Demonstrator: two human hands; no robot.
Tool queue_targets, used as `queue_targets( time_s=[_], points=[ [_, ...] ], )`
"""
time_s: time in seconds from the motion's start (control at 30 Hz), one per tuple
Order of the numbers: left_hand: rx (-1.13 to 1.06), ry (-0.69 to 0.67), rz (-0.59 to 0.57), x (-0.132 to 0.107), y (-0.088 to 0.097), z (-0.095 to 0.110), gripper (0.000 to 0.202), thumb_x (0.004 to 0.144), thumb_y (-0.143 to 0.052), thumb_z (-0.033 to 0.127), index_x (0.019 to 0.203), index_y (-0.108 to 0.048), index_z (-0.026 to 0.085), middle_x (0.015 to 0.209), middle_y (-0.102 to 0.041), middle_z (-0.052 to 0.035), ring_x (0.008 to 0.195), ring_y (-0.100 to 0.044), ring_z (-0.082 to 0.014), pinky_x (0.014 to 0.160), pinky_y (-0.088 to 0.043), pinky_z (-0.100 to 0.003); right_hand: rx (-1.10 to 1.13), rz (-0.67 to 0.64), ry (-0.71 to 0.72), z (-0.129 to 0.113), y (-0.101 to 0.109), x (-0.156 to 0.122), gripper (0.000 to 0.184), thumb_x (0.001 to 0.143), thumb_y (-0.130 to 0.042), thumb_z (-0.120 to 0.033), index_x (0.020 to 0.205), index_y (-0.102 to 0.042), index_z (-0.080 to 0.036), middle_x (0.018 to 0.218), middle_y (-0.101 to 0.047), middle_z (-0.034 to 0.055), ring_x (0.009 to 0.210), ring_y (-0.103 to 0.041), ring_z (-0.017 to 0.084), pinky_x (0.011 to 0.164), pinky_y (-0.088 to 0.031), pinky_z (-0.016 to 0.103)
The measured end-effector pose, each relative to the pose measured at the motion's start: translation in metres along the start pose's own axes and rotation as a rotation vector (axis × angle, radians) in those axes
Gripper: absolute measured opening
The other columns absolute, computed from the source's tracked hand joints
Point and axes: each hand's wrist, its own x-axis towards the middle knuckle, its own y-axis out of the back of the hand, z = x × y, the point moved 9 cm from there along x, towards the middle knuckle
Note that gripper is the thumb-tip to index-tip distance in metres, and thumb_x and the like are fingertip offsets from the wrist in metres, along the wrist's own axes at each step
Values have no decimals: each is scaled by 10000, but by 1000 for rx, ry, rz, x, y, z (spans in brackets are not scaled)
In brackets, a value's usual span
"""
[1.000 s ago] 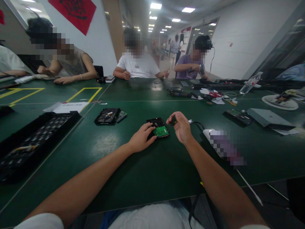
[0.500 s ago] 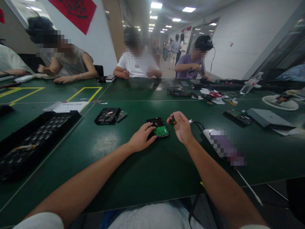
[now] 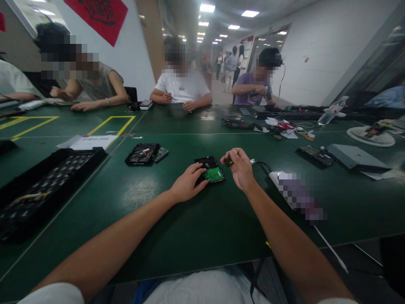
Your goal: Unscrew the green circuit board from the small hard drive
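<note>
A hard drive (image 3: 214, 174) with a green circuit board lies on the green table in front of me. My left hand (image 3: 189, 180) grips its left side, thumb at the near edge and fingers over the top. In my right hand (image 3: 239, 168) is a small screwdriver (image 3: 232, 157) with a black and yellow handle, pinched in the fingers just right of the drive. Its thin shaft slants down toward the right edge of the board; where the tip rests I cannot tell.
A black tray (image 3: 53, 185) stands at the left. Another drive (image 3: 143, 154) lies beside a loose circuit board (image 3: 162, 154). To the right are a white power strip (image 3: 281, 190) with cable, a drive (image 3: 316, 156) and a grey box (image 3: 359, 158). Co-workers sit across the table.
My right fingers have shifted slightly around the screwdriver handle, while my left hand and the drive stay put. Across the table, a co-worker in white has lowered a hand to the tabletop.
</note>
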Motion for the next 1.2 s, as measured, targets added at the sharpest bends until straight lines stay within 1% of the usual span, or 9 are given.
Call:
queue_targets(
  time_s=[0.17,0.27,0.37,0.53,0.73,0.83,1.0,1.13,1.2],
  points=[
    [4,-1,-2,0,-1,0,528,1004,-596,466,1445,-556,180,1546,-500,-176,1486,-430,-350,1204,-436,-571,3,7,-1,0,-1,-1,319,852,-785,-482,905,-563,-258,815,-628,-46,790,-651,149,780,-522,312],
    [6,-5,4,0,-1,0,521,1006,-592,464,1448,-554,190,1552,-495,-171,1488,-430,-347,1204,-437,-573,20,-13,2,0,-2,0,291,863,-775,-479,893,-589,-257,820,-630,-40,796,-651,151,781,-522,310],
    [11,-6,0,0,-1,0,521,1008,-586,467,1446,-556,185,1555,-490,-174,1489,-429,-344,1207,-435,-566,35,-25,0,0,-3,0,273,923,-687,-510,909,-674,-238,849,-654,-7,802,-650,157,778,-525,314],
    [16,8,-15,0,-1,-1,535,1010,-577,482,1447,-556,174,1551,-495,-181,1490,-425,-347,1213,-428,-564,51,-17,-57,5,0,2,416,991,-520,-564,924,-736,-215,839,-690,36,822,-666,180,807,-537,336],
    [-2,0,-4,0,0,-1,522,1005,-589,469,1447,-555,193,1550,-499,-176,1484,-432,-351,1199,-437,-582,5,-7,8,0,2,2,262,937,-643,-493,900,-683,-236,826,-703,12,809,-664,181,773,-529,327],
    [-6,-4,3,0,1,0,516,1004,-591,461,1443,-557,192,1552,-496,-177,1483,-435,-350,1200,-436,-582,-7,-11,5,0,-1,1,236,915,-688,-474,894,-630,-246,816,-703,-4,804,-661,177,779,-524,327],
    [-14,-6,3,0,1,0,514,1003,-592,464,1444,-561,203,1549,-502,-171,1481,-437,-349,1194,-442,-586,19,-15,-14,-1,-3,0,283,915,-663,-535,913,-568,-268,733,-639,-33,727,-634,180,769,-520,351],
    [-3,-2,-1,0,0,-1,517,1003,-592,468,1446,-560,202,1555,-497,-167,1485,-434,-345,1201,-436,-578,15,-17,-41,-1,-3,2,412,945,-532,-653,925,-652,-260,670,-533,-24,668,-588,181,710,-500,353],
    [-1,-1,0,0,0,-1,512,1002,-594,464,1443,-562,207,1560,-493,-160,1487,-432,-342,1208,-429,-572,18,-24,-48,-1,-3,2,471,948,-485,-682,915,-683,-255,664,-515,-15,660,-573,185,701,-498,361]
  ],
)
